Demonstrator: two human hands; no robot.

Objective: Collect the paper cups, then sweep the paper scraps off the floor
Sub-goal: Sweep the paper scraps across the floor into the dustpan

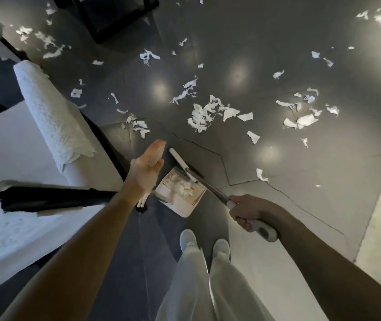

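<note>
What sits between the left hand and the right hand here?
In the head view, a white dustpan holding paper scraps lies between the left hand and the right hand, which grips the broom handle slanting over it.

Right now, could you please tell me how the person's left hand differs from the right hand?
The left hand is open, fingers straight, holding nothing; the right hand grips the long handle. The left hand reaches forward, left of the dustpan; the right hand is nearer the body. Both forearms are bare.
</note>
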